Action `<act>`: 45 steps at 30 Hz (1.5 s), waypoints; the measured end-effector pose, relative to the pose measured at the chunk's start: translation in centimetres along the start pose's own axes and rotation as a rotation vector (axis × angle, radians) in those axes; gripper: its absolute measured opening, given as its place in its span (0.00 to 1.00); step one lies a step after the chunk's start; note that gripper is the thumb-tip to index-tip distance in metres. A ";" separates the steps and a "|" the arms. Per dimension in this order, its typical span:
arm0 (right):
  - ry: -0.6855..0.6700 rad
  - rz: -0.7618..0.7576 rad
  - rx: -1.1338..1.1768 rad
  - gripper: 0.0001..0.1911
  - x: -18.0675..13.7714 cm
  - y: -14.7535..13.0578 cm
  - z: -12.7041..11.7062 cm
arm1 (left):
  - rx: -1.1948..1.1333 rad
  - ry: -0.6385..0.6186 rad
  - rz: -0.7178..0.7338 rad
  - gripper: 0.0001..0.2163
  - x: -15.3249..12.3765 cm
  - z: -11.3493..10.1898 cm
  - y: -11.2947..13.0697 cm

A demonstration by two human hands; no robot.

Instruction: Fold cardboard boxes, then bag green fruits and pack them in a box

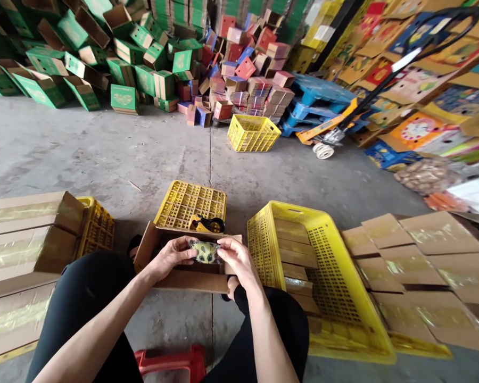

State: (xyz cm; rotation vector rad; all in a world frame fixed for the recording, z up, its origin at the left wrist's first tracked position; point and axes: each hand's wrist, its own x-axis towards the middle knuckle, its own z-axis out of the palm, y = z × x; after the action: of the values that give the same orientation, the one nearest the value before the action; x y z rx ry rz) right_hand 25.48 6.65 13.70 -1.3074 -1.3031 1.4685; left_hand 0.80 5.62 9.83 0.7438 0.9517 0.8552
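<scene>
My left hand (pixel 176 254) and my right hand (pixel 236 256) pinch the two ends of a small packet (pixel 206 252), pale yellow-green with dark spots and a clear, shiny wrap. Its exact kind is hard to make out. The packet is above an open cardboard box (pixel 191 282) between my legs. My forearms and hands hide part of the box's inside, which looks dark. Just beyond the box, a yellow tape dispenser (pixel 206 224) lies on an upturned yellow crate (pixel 191 202).
A yellow crate (pixel 353 298) holding brown cartons (pixel 295 242) stands at right, beside stacked cartons (pixel 407 255). More taped cartons (pixel 19 213) rise at left. Part of a red stool (pixel 171 361) shows below. Farther off are a yellow crate (pixel 253 133), a pallet jack (pixel 331 130) and piled green boxes (pixel 123 98).
</scene>
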 end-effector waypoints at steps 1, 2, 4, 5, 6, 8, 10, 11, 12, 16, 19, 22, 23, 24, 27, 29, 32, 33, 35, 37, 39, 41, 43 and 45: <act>0.007 0.020 0.023 0.16 -0.1 0.1 0.0 | -0.006 0.017 0.001 0.25 0.0 0.1 -0.1; 0.009 0.042 0.043 0.15 -0.2 0.1 0.0 | -0.009 0.031 0.002 0.25 0.0 0.3 -0.2; 0.021 0.082 0.084 0.15 -0.3 0.3 -0.1 | -0.017 0.055 0.001 0.24 0.0 0.5 -0.2; 0.036 0.096 0.106 0.16 -0.4 0.3 -0.1 | -0.025 0.069 0.001 0.24 0.0 0.5 -0.2; 0.056 0.106 0.125 0.17 -0.4 0.4 0.0 | -0.033 0.086 0.003 0.23 0.0 0.6 -0.1; 0.096 0.117 0.153 0.19 -0.4 0.6 0.0 | -0.036 0.133 0.011 0.22 0.0 0.5 0.0; 0.122 0.128 0.165 0.20 -0.3 0.7 0.0 | -0.019 0.178 0.026 0.22 0.0 0.5 0.2; 0.128 0.134 0.166 0.20 -0.2 0.8 0.1 | -0.006 0.194 0.035 0.22 0.0 0.6 0.3; 0.133 0.140 0.167 0.21 -0.2 0.8 0.2 | 0.007 0.207 0.046 0.22 -0.1 0.7 0.5; 0.130 0.162 0.180 0.21 0.2 1.0 0.6 | 0.031 0.240 0.090 0.24 -0.2 1.1 0.9; 0.121 0.160 0.176 0.21 0.3 1.1 0.9 | 0.032 0.248 0.093 0.25 -0.1 1.0 1.1; 0.103 0.103 0.103 0.19 0.4 1.0 1.0 | 0.035 0.222 0.069 0.24 -0.2 0.5 1.0; 0.093 0.066 0.066 0.18 0.4 0.9 1.0 | 0.030 0.201 0.056 0.24 -0.2 0.3 0.9; 0.082 0.022 0.028 0.17 0.4 0.8 1.0 | 0.018 0.178 0.033 0.25 -0.2 0.1 0.9; 0.042 -0.099 -0.070 0.14 0.4 0.4 1.1 | -0.039 0.127 -0.109 0.31 -0.2 -0.1 0.6; 0.005 -0.130 -0.088 0.13 0.4 0.2 1.3 | -0.067 0.120 -0.215 0.33 -0.1 -0.2 0.4; -0.061 -0.112 -0.049 0.13 0.4 0.1 1.7 | -0.107 0.107 -0.206 0.27 0.0 -0.4 0.2; -0.075 -0.108 -0.036 0.14 0.4 0.0 1.7 | -0.125 0.100 -0.168 0.25 0.0 -0.4 0.2; -0.081 -0.109 -0.034 0.15 0.4 0.1 1.7 | -0.147 0.099 -0.096 0.22 0.0 -0.5 0.2; -0.057 -0.105 -0.055 0.18 0.6 0.2 1.6 | -0.138 0.113 -0.057 0.21 -0.1 -0.4 0.4; -0.010 -0.063 -0.037 0.22 0.7 0.4 1.4 | -0.117 0.116 -0.032 0.22 -0.3 -0.4 0.6; 0.043 0.040 0.042 0.25 0.7 0.8 1.2 | -0.103 0.096 -0.008 0.23 -0.5 -0.3 0.8; 0.062 0.154 0.126 0.28 0.7 1.2 1.2 | -0.091 0.063 0.019 0.23 -0.6 -0.3 0.7; 0.046 0.205 0.168 0.30 0.6 1.7 1.3 | -0.078 0.024 0.045 0.24 -0.6 -0.3 0.5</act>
State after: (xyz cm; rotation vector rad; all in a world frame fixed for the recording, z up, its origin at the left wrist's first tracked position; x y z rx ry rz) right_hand 24.27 6.63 11.87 -1.3862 -1.0155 1.6401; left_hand 0.19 5.40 10.39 0.6915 0.9200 0.9375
